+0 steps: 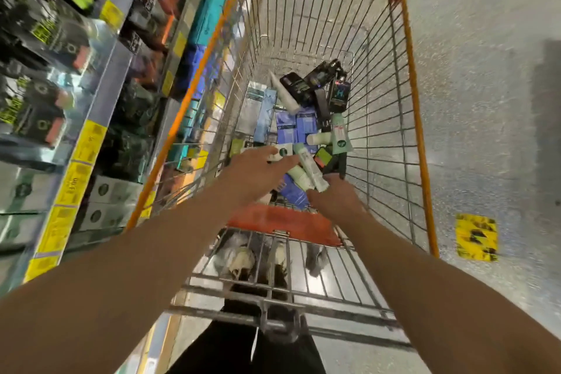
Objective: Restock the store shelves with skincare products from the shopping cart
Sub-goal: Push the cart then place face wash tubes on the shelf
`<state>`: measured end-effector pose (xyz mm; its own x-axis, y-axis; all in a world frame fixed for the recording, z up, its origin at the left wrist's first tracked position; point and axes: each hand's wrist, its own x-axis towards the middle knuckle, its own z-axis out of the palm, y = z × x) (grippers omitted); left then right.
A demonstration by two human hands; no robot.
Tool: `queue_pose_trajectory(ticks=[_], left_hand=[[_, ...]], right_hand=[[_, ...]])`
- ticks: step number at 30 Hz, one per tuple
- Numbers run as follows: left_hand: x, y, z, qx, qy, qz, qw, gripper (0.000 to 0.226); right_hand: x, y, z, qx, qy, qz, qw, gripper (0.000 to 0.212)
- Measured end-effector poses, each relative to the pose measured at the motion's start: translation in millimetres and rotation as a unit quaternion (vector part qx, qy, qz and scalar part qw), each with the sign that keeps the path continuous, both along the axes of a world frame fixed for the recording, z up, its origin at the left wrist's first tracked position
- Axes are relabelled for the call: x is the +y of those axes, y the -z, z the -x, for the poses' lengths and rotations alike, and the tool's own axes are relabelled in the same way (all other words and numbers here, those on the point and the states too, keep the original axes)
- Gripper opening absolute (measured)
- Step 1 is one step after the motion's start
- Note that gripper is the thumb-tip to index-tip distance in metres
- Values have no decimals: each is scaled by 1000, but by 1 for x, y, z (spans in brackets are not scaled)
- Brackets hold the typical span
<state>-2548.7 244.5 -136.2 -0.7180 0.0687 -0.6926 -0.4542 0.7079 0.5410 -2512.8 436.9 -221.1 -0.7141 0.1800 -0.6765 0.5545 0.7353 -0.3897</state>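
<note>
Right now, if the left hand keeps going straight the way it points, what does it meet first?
Probably the white-and-green tube right at the left hand fingertips, with the blue boxes beyond; depth is unclear.

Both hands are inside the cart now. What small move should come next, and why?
Probably lift the pale green and white tubes out toward the shelves: the right hand seems to grip them above the orange wire cart, while the left hand reaches beside them.

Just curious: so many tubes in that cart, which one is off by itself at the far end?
The plain white tube, leaning on the dark boxes; the green-and-white ones cluster near the hands.
</note>
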Motion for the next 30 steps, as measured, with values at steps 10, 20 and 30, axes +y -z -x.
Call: queue_pose_trajectory(ticks=[10,20,30], left_hand=[[2,57,23,-22,-28,29,999,71],[-4,49,17,-41,-72,72,994,53],[-7,15,14,-42,-118,58,990,21]], right_hand=[[8,120,26,9,-18,-78,997,57],[-6,142,34,-59,-71,-154,984,63],[-1,97,35,9,6,-37,999,30]])
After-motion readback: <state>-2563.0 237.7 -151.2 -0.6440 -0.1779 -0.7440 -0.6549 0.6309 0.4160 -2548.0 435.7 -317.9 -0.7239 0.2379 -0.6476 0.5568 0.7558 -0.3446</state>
